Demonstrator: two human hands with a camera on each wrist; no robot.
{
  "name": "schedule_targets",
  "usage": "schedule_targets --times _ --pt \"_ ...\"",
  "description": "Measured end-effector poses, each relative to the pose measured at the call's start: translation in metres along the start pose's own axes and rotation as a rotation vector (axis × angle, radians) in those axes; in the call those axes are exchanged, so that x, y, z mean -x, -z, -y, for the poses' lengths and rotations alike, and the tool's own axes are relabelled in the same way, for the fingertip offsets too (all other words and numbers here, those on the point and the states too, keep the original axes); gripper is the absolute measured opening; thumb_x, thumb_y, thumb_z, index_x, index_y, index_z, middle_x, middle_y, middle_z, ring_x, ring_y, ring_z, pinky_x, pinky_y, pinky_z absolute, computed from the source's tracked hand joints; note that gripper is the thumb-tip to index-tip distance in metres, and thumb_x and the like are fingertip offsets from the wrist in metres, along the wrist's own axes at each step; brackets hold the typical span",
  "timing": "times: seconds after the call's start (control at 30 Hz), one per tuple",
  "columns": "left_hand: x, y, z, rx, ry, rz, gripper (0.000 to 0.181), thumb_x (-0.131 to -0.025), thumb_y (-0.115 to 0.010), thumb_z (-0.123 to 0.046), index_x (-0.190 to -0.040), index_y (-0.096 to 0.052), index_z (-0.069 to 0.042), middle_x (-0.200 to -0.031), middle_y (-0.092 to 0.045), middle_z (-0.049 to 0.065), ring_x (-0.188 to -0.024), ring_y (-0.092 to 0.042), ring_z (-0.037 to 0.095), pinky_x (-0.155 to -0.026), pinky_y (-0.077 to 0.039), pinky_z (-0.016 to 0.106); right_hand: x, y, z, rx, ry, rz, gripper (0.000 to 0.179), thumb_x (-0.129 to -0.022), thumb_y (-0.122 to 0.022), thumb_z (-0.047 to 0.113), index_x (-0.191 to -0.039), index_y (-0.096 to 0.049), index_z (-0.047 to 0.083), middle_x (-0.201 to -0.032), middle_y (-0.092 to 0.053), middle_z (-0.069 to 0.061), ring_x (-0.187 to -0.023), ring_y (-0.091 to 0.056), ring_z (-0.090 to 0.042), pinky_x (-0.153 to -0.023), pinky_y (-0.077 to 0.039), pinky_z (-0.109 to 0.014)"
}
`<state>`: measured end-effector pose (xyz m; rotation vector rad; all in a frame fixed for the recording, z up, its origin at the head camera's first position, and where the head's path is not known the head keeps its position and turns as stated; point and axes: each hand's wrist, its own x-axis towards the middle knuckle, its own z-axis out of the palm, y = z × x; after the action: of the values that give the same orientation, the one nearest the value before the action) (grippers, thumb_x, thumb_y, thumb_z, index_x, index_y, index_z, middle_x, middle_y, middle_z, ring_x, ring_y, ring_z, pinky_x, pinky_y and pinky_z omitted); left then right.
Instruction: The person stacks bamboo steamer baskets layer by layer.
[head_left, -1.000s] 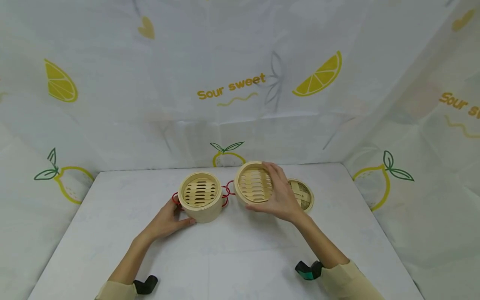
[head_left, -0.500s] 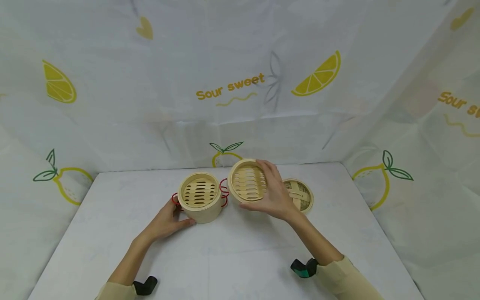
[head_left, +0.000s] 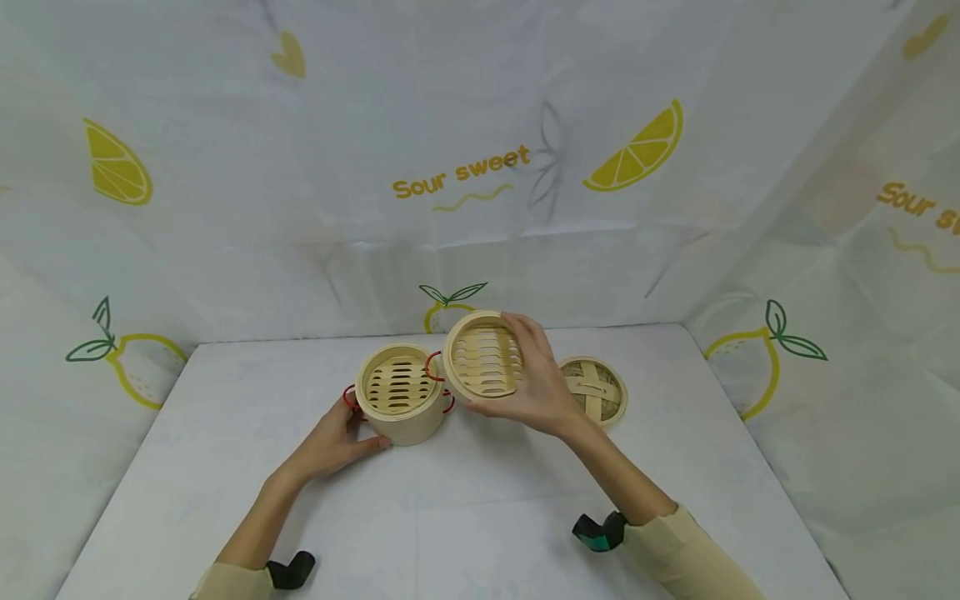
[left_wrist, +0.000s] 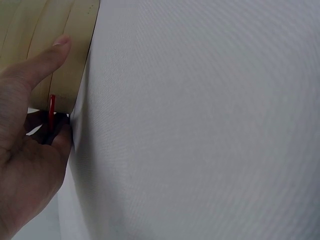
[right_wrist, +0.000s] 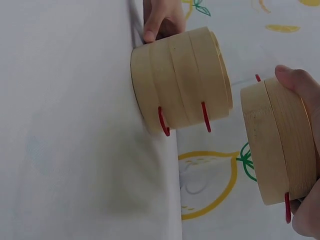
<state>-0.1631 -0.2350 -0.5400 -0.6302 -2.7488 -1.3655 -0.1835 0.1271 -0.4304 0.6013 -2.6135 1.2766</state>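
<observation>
A stack of round bamboo steamer baskets [head_left: 408, 429] with red side handles stands on the white table. My left hand [head_left: 330, 447] holds it at its near left, thumb [left_wrist: 47, 62] along the wall and fingers round by a red handle [left_wrist: 51, 112]. Raised to the right of the stack is another bamboo steamer basket [head_left: 487, 358], gripped at its right side by my right hand [head_left: 536, 387]. This basket tilts, its slatted inside facing me. In the right wrist view, a gap separates the held basket [right_wrist: 280, 145] from the top of the stack [right_wrist: 180, 82].
A round woven bamboo lid [head_left: 609, 396] lies on the table [head_left: 480, 533] at the right, partly behind my right hand. A white cloth [head_left: 315, 183] printed with lemons hangs behind the table's back edge. A black device [head_left: 600, 532] sits at my right sleeve.
My right hand has carried its steamer basket leftward and a little up, toward the stack. More of the lid now shows. My left hand and the stack have stayed in place.
</observation>
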Motion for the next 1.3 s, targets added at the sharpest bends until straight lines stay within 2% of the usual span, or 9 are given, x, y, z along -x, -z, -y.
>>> schedule_targets --times 0.2,0.57,1.3 --pt "-0.001 0.000 0.000 -0.005 0.010 0.006 0.093 -0.087 -0.095 -0.031 -0.161 -0.043 -0.009 -0.148 -0.063 0.011 -0.120 -0.062 0.007 -0.106 -0.056 0.028 -0.002 -0.004 0.003 -0.018 0.012 0.004 0.135 -0.060 -0.107 0.044 -0.170 -0.031 0.023 -0.171 -0.032 -0.008 -0.157 -0.040 -0.033 -0.124 -0.042 -0.064" --pt "0.001 0.000 -0.001 -0.023 0.050 0.019 0.098 -0.085 -0.096 -0.032 -0.162 -0.041 -0.011 -0.150 -0.062 0.008 -0.124 -0.061 0.009 -0.108 -0.056 0.029 -0.006 -0.013 0.010 -0.064 0.033 -0.026 0.135 -0.059 -0.107 0.040 -0.170 -0.032 0.020 -0.169 -0.034 -0.010 -0.155 -0.040 -0.035 -0.124 -0.042 -0.064" --pt "0.001 0.001 -0.004 0.001 0.034 0.021 0.098 -0.086 -0.095 -0.030 -0.164 -0.039 -0.012 -0.154 -0.060 0.008 -0.126 -0.061 0.009 -0.108 -0.054 0.025 -0.010 -0.042 0.026 -0.125 0.117 -0.056 0.137 -0.058 -0.109 0.036 -0.169 -0.032 0.017 -0.171 -0.033 -0.010 -0.159 -0.037 -0.030 -0.128 -0.038 -0.061"
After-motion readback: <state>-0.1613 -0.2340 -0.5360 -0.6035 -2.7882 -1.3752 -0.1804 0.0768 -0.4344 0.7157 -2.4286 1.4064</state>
